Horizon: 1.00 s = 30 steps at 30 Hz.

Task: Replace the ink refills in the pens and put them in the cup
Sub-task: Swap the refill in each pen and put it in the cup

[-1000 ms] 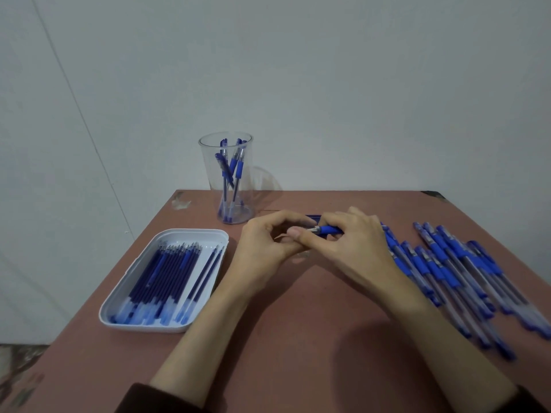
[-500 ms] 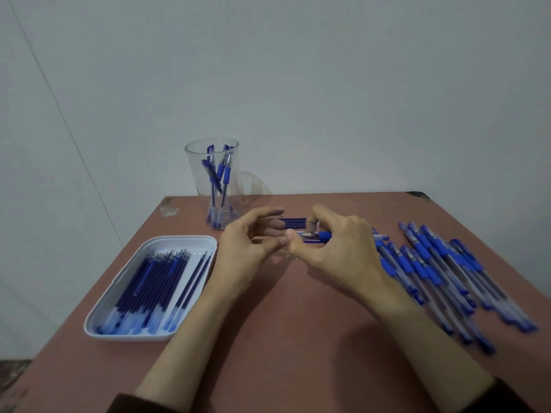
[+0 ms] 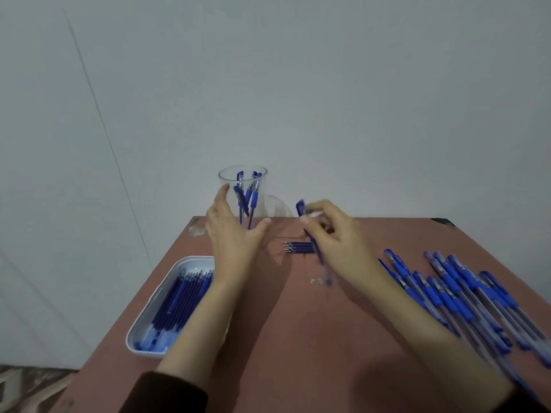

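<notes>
Reddish-brown table (image 3: pixel 298 338) against a bare pale-grey wall. Half a second earlier both hands had been bunched together over one pen, low above the table; they had now parted. The left hand (image 3: pixel 232 234) had gone to the clear plastic cup (image 3: pixel 262 189) at the far edge, fingers straight along its left side and thumb spread across the front of its base; actual contact could not be told. The right hand (image 3: pixel 337 236) had lifted the blue pen (image 3: pixel 319 257), pinching it between thumb and fingertips, cap end tilted up toward the cup, lower end blurred. Judged: this pen was refilled and closed, with the drop into the cup next, beside the few pens already standing there. A short bundle of loose dark-blue refills (image 3: pixel 298 247) lay between the hands. The white tray (image 3: pixel 190 263) of refills sat left; a long row of blue pens (image 3: pixel 447 296) waited right, so most of the work remained.
</notes>
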Tool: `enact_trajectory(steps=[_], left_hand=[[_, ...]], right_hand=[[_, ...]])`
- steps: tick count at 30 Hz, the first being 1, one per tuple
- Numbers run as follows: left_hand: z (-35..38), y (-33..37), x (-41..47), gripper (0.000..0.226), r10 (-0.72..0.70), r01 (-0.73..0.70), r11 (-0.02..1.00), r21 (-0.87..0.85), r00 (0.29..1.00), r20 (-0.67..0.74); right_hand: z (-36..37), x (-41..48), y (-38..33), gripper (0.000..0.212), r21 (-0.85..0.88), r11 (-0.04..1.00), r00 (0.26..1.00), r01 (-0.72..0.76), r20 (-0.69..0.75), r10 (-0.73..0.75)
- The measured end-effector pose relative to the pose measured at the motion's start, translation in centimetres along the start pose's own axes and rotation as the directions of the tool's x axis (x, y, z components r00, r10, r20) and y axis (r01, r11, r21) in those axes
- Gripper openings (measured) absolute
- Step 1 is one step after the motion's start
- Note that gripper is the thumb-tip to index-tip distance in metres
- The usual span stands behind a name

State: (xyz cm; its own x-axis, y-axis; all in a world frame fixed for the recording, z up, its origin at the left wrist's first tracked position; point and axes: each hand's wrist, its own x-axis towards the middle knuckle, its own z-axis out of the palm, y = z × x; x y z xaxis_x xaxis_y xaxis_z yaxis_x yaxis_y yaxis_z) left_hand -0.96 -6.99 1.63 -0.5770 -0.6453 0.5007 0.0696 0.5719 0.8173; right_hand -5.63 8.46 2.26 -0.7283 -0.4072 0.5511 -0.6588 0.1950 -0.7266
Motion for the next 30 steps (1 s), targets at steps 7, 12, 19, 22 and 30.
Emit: enact_trajectory(steps=[7, 12, 19, 22, 30], left_hand=[[-0.6, -1.7, 5.3, 0.121, -0.193, 0.209, 0.977, -0.042, 0.950, 0.247], [0.0, -3.4, 5.4, 0.102, -0.168, 0.200, 0.976, -0.090, 0.945, 0.279], [0.2, -4.3, 5.4, 0.096, -0.096, 0.137, 0.980, -0.141, 0.959, 0.267], [0.1, -4.5, 5.4, 0.094, -0.083, 0.121, 0.984, -0.130, 0.960, 0.268], [0.2, -4.6, 5.4, 0.094, -0.084, 0.125, 0.982, -0.142, 0.961, 0.262]], right_hand=[[1.6, 9.0, -7.6, 0.001, 0.240, 0.955, 0.965, 0.176, -0.234, -0.119], [4.8, 12.4, -7.9, 0.004, 0.126, 0.967, 0.941, 0.220, -0.289, -0.176], [8.0, 14.6, -4.3, 0.016, -0.215, 0.974, 0.991, 0.069, -0.093, -0.091], [8.4, 14.9, -3.6, 0.025, -0.371, 0.927, 0.998, 0.057, 0.005, -0.060], [8.1, 15.2, -4.2, 0.018, -0.525, 0.851, 0.991, -0.017, 0.106, 0.086]])
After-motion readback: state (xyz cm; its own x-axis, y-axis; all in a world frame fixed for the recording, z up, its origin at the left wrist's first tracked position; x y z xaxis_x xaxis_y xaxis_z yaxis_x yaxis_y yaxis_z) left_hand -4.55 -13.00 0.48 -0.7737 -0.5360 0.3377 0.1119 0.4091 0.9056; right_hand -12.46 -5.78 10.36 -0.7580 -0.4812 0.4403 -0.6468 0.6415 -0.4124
